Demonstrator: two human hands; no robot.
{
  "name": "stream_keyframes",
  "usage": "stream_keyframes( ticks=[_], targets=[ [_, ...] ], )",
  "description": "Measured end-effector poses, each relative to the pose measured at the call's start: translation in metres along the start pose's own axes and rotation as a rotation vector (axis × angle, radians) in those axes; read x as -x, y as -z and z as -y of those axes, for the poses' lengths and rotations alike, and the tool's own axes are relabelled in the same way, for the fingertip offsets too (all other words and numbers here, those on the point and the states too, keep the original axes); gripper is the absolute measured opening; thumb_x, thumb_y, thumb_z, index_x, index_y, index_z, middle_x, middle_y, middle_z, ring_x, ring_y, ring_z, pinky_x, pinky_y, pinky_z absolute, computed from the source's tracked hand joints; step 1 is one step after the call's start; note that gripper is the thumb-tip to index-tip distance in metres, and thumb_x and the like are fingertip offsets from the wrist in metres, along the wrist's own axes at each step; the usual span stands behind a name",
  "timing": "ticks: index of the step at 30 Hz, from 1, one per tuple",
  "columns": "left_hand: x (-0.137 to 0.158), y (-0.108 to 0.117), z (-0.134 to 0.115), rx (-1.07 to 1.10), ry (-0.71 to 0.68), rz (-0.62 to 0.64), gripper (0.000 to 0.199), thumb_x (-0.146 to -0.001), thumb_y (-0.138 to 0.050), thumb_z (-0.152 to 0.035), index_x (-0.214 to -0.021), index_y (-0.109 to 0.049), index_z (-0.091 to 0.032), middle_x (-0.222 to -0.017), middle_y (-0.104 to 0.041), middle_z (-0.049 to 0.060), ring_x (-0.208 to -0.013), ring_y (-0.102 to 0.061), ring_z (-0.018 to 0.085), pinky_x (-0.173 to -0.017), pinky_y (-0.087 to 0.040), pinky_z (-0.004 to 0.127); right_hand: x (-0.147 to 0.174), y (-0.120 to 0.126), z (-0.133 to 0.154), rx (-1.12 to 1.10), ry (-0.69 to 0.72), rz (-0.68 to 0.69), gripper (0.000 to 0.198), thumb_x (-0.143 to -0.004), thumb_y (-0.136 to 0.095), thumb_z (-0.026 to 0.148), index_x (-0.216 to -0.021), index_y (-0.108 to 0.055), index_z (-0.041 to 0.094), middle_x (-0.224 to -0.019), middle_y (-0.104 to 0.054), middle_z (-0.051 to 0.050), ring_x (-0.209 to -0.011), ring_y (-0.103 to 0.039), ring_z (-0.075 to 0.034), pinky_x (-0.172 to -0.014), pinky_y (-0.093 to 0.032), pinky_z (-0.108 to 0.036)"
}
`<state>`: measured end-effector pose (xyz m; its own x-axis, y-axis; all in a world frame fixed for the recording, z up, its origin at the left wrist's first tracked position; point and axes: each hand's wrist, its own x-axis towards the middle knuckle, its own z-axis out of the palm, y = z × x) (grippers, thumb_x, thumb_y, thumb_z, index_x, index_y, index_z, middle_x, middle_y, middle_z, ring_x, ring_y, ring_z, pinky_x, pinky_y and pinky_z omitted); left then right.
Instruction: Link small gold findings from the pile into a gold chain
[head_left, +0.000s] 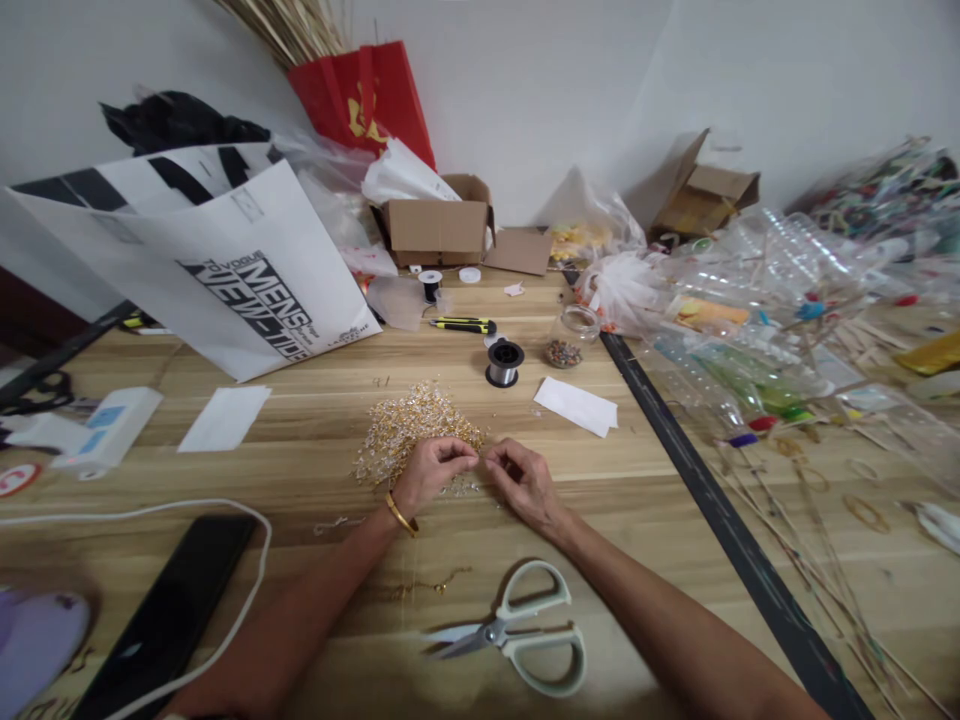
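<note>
My left hand [437, 472], with a gold bangle [403, 514] at the wrist, is at the right side of a pile of small gold and clear beads [409, 425]. Its thumb and index finger are pinched together. Facing it, my right hand [521, 480] is pinched too, fingertips close to those of the left. Whatever lies between the fingertips is too small to make out. Between my forearms, nearer to me, lie open scissors [517, 628] with pale handles and a short gold chain [433, 586].
Beyond the beads stand a wire spool [504, 364], a yellow-black utility knife [463, 325] and a bead jar [566, 343]. A white paper bag [225, 260] is at left, above a phone [169, 620] and cable. Plastic bottles [720, 370] crowd the right, past a black strip [701, 480].
</note>
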<state>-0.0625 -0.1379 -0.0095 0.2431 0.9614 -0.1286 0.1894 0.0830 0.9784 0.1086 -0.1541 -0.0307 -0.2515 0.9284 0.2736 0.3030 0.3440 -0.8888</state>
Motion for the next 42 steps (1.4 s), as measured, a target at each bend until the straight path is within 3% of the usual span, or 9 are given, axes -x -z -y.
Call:
stream_keyframes(
  ticks=[12, 42],
  targets=[
    [0.0008, -0.0017, -0.0064, 0.138, 0.074, 0.017, 0.013, -0.062, -0.069, -0.023, -0.066, -0.065, -0.011, -0.058, -0.063, 0.000, -0.056, -0.054, 0.010, -0.058, -0.044, 0.021, 0.0005, 0.0012, 0.0018, -0.023, 0.025, -0.025, 0.012, -0.083, -0.050, 0.024, -0.075, -0.057, 0.016, -0.063, -0.053, 0.000, -0.054, -0.045, -0.010, -0.049, -0.036, -0.020],
    [0.0010, -0.0011, -0.0040, 0.133, 0.056, 0.043, 0.016, -0.063, -0.069, -0.027, -0.067, -0.065, -0.012, -0.058, -0.061, 0.000, -0.056, -0.053, 0.011, -0.058, -0.044, 0.022, 0.0001, 0.0013, 0.0035, -0.035, 0.039, 0.012, 0.015, -0.084, -0.050, 0.027, -0.075, -0.057, 0.017, -0.064, -0.053, 0.000, -0.057, -0.046, -0.012, -0.051, -0.037, -0.022]
  ],
)
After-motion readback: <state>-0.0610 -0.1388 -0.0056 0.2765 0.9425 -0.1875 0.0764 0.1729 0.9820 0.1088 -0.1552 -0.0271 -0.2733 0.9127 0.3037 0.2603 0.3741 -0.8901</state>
